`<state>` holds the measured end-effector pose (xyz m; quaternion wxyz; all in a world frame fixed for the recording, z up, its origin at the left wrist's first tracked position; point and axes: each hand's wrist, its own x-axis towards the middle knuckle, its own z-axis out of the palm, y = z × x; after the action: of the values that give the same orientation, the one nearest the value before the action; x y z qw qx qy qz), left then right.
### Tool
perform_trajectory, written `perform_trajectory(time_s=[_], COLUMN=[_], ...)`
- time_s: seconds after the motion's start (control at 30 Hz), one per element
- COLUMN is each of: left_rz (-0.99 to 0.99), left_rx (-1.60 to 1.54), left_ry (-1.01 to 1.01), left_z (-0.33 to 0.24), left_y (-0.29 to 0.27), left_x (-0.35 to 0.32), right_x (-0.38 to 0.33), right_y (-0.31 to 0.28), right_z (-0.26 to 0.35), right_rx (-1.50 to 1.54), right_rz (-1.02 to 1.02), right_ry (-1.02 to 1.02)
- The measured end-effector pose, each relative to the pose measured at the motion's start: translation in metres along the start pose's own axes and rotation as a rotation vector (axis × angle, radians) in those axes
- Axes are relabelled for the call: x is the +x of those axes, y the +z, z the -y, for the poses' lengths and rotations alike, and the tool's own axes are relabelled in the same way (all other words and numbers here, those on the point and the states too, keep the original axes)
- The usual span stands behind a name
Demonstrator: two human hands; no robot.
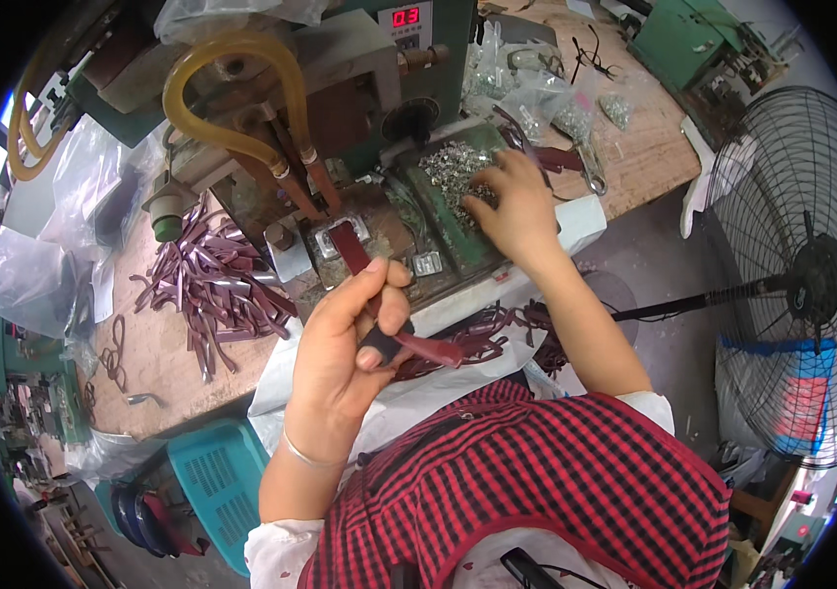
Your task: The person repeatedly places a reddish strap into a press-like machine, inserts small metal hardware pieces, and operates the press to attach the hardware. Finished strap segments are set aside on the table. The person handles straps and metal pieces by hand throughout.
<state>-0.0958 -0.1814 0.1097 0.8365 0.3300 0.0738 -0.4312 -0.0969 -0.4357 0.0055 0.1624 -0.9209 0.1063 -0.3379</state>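
Head view: near the centre of the frame, the left hand [340, 344] has its fingers folded inward, thumb and fingertips pinching a dark red strip [350, 250] — flat, smooth and narrow, its upper end angled over a silvery metal fixture [328, 243]. A second glossy dark red end [433, 350] sticks out below the fist, rounded at its tip; whether it belongs to the same piece, I cannot tell. A black band covers part of one finger.

Right of the upper centre, the right hand [519, 211] reaches over a green tray [472, 253], its fingers curved and slightly spread at a loose heap of small, glinting metal bits [448, 169]. Whether the fingertips hold one of them, I cannot tell.

Left of centre, a tangled pile of shiny dark red strips [207, 280], slender and some curved at the ends, lies on the worn wooden bench [649, 162]. A translucent amber tube [181, 88] loops at the upper left of the frame, before a green machine with a lit red display. Crinkled clear plastic bags [573, 116] sit at the upper right; at the far right stands a fan [816, 280] with a black wire guard. Red-and-black checked cloth [526, 471] fills the lower middle — beside it, lower left, a slotted teal plastic seat [219, 471].
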Motion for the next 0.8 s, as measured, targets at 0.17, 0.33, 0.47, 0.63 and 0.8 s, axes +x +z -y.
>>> perform_trajectory(time_s=[0.17, 0.33, 0.47, 0.63, 0.8], left_rz=[-0.081, -0.089, -0.090, -0.045, -0.394], left_rx=[-0.153, -0.189, -0.132, 0.213, 1.378], left_ry=[0.026, 0.073, 0.094, 0.112, 1.493], left_z=[0.009, 0.013, 0.014, 0.007, -0.015], left_y=[0.005, 0.008, 0.006, -0.017, -0.003], left_x=[-0.005, -0.003, -0.001, -0.013, -0.108], right_x=[0.004, 0.006, 0.022, 0.023, -0.008], right_y=[0.006, 0.003, 0.031, 0.043, -0.004], right_z=[-0.005, -0.010, 0.012, 0.022, -0.003], right_rx=[0.124, 0.130, 0.150, -0.054, 0.869], right_rz=[-0.048, -0.096, -0.131, -0.024, -0.113], right_ry=[0.020, 0.097, -0.159, -0.111, 0.588])
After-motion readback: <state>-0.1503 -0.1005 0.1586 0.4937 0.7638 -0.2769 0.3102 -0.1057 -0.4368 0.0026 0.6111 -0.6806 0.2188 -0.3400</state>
